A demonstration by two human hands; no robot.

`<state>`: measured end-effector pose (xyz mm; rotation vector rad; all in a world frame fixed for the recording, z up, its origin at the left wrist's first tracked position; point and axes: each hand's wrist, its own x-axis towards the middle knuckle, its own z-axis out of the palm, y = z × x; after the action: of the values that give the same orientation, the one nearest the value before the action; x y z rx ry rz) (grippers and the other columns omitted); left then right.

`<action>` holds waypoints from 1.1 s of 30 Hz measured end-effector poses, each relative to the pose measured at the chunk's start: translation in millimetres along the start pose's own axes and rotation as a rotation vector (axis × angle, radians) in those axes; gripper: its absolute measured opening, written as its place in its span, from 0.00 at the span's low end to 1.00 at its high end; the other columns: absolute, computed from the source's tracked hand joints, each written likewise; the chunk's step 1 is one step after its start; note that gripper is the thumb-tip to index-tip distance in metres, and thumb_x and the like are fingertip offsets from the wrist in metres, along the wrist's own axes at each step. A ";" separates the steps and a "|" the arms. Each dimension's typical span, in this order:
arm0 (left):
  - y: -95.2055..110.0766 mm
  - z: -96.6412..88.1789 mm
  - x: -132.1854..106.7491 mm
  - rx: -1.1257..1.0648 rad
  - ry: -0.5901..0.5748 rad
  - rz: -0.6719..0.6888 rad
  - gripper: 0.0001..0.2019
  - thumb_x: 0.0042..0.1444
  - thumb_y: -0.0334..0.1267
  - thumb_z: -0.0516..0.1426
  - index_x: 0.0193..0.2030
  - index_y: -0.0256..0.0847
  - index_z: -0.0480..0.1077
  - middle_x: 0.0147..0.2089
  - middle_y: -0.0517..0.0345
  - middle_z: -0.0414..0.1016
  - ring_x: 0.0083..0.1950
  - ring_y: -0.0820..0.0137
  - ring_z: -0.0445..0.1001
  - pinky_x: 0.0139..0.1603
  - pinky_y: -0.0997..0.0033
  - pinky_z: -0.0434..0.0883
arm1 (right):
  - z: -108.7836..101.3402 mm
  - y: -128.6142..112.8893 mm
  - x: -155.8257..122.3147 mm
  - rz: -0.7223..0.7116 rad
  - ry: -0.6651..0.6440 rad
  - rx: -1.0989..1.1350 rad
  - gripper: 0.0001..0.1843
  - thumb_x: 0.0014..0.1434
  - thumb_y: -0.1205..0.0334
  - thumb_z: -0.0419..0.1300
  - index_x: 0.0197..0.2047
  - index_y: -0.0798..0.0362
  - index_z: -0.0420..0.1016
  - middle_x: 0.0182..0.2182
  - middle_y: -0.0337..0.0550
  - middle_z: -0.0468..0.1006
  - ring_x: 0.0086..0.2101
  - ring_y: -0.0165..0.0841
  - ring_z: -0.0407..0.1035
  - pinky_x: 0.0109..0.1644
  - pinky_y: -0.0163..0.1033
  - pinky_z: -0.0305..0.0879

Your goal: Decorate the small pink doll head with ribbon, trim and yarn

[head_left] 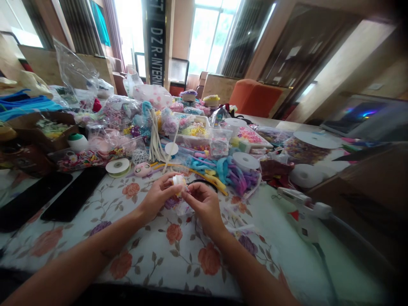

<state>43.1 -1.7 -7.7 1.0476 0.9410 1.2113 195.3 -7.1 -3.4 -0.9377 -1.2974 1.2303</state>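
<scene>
Over the flowered tablecloth [153,255], my left hand [159,193] is closed around a small white-and-yellow piece [179,181], whose exact kind is too blurred to make out. My right hand [204,203] meets it from the other side, thumb and fingers pinched at its lower edge. What lies between the right fingertips is too small to name. Just below the fingers rests a crumpled clear plastic bag [184,208]. Behind the hands lie yellow fuzzy stems [210,176] and a small pink doll-like head [142,169].
Two black phone-like slabs [75,193] lie at left, near a ribbon spool [117,166]. A white glue gun [302,216] with a cord sits at right, beside a cardboard box [363,187]. Purple and blue fuzzy stems [242,174], bead trays [197,127] and bags crowd the back.
</scene>
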 end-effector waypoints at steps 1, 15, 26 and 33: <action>-0.3 -0.1 0.1 -0.015 -0.002 -0.008 0.21 0.52 0.43 0.65 0.52 0.42 0.69 0.34 0.61 0.75 0.28 0.76 0.69 0.29 0.77 0.67 | -0.3 -0.1 0.5 0.009 -0.004 0.003 0.13 0.51 0.57 0.70 0.29 0.55 0.71 0.24 0.35 0.69 0.25 0.26 0.60 0.29 0.32 0.57; 1.6 -1.3 2.0 -0.072 0.061 -0.054 0.23 0.51 0.45 0.65 0.52 0.40 0.68 0.36 0.56 0.77 0.31 0.71 0.74 0.31 0.74 0.71 | -1.6 2.7 1.6 0.077 -0.032 -0.161 0.14 0.50 0.55 0.68 0.28 0.54 0.68 0.21 0.33 0.67 0.22 0.25 0.58 0.24 0.32 0.54; 7.2 1.9 1.5 -0.198 0.057 -0.081 0.13 0.52 0.42 0.64 0.41 0.39 0.72 0.34 0.58 0.75 0.32 0.74 0.73 0.36 0.75 0.72 | -5.4 -0.3 3.8 0.176 -0.012 0.006 0.16 0.47 0.52 0.70 0.25 0.54 0.69 0.19 0.33 0.65 0.20 0.23 0.52 0.22 0.31 0.45; 4.0 -0.2 4.0 -0.215 0.044 -0.077 0.13 0.53 0.42 0.64 0.43 0.39 0.71 0.38 0.57 0.76 0.35 0.73 0.74 0.38 0.75 0.71 | -4.6 -7.3 0.8 0.230 -0.002 0.110 0.14 0.47 0.57 0.68 0.25 0.53 0.68 0.15 0.30 0.64 0.18 0.22 0.53 0.22 0.30 0.45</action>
<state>42.4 2.5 -3.9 0.8103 0.8566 1.2451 200.7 -6.9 3.5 -1.0265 -1.1342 1.4644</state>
